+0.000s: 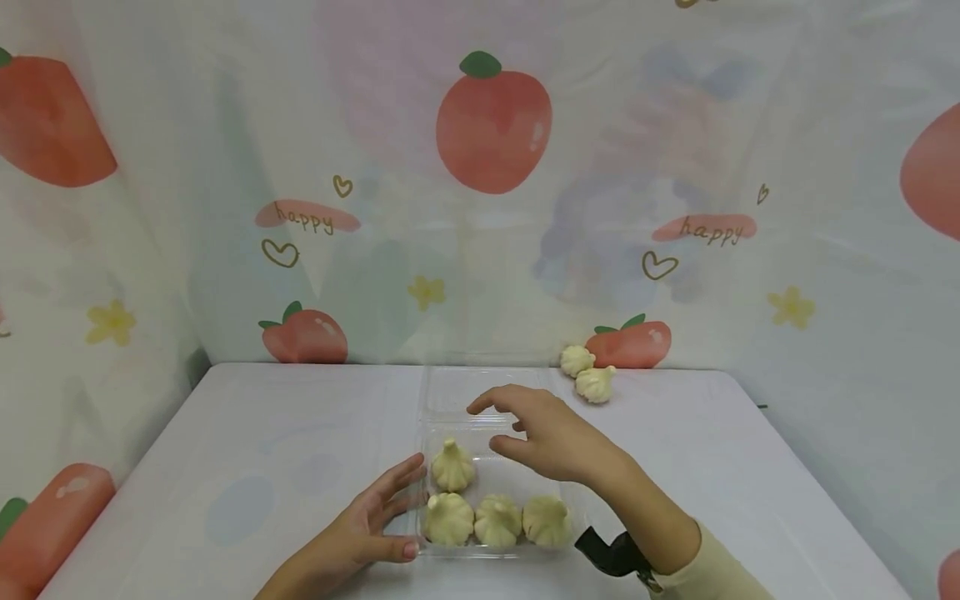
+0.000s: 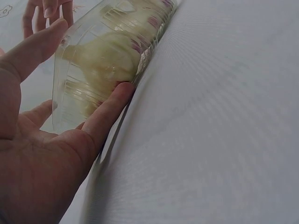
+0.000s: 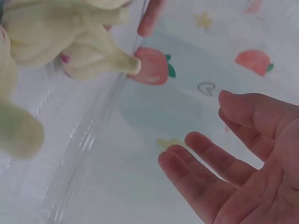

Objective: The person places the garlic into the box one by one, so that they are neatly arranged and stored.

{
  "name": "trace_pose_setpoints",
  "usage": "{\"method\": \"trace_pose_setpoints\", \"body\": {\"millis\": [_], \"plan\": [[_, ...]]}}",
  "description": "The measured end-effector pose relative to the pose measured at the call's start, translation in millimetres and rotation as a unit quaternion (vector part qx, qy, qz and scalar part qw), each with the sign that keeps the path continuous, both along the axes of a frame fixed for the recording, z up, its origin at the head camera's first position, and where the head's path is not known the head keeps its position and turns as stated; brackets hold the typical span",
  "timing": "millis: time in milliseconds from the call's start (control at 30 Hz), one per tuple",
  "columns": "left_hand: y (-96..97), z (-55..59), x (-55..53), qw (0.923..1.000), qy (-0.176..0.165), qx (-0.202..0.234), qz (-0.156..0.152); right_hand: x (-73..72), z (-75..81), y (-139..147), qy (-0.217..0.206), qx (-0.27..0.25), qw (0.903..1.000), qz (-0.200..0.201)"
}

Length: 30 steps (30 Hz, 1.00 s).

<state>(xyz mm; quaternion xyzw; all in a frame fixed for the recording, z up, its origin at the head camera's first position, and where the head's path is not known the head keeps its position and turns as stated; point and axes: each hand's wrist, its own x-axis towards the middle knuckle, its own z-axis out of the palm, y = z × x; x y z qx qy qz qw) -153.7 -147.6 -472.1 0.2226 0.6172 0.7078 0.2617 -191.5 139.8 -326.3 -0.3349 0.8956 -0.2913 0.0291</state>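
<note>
A clear plastic clamshell box (image 1: 521,477) lies with its lid (image 1: 480,390) folded back behind it. Inside are several pale garlic bulbs: a front row of three, with the middle one (image 1: 498,521) between two others, and a single bulb (image 1: 453,466) behind the left one. My left hand (image 1: 363,527) steadies the box's left side with spread fingers, a fingertip (image 2: 122,89) at its lower edge in the left wrist view. Over the back right part of the box hovers my right hand (image 1: 558,437), its fingers loosely bent and holding nothing. Its palm shows in the right wrist view.
Two more garlic bulbs, one (image 1: 595,385) in front of the other (image 1: 577,360), sit at the back edge of the white table (image 1: 300,433), right of the lid. A printed cloth backdrop (image 1: 480,250) stands behind. A black strap (image 1: 611,553) is on my right wrist.
</note>
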Motion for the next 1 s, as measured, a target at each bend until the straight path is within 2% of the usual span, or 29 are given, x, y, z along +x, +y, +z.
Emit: {"method": "trace_pose_setpoints", "body": {"millis": [200,367,633,767,1000], "plan": [[-0.2,0.2,0.4,0.9999,-0.010,-0.008,0.002,-6.0,4.3,21,-0.017,-0.050,0.9981,-0.032],[-0.3,0.1,-0.2,0.9999,-0.010,0.000,-0.005,-13.2,4.7,40,-0.029,-0.104,0.9921,-0.064],[2.0,-2.0,-0.5,0.9999,0.002,0.002,-0.013,-26.4,-9.3,77,0.001,-0.178,0.9764,-0.123],[0.3,-3.1,1.4,0.9998,0.001,0.014,-0.012,-33.9,-18.4,88,0.006,-0.194,0.9705,-0.143],[0.3,0.0,2.2,0.9995,-0.003,0.025,-0.017,-46.9,-33.7,102,0.019,-0.185,0.9644,-0.187]]}}
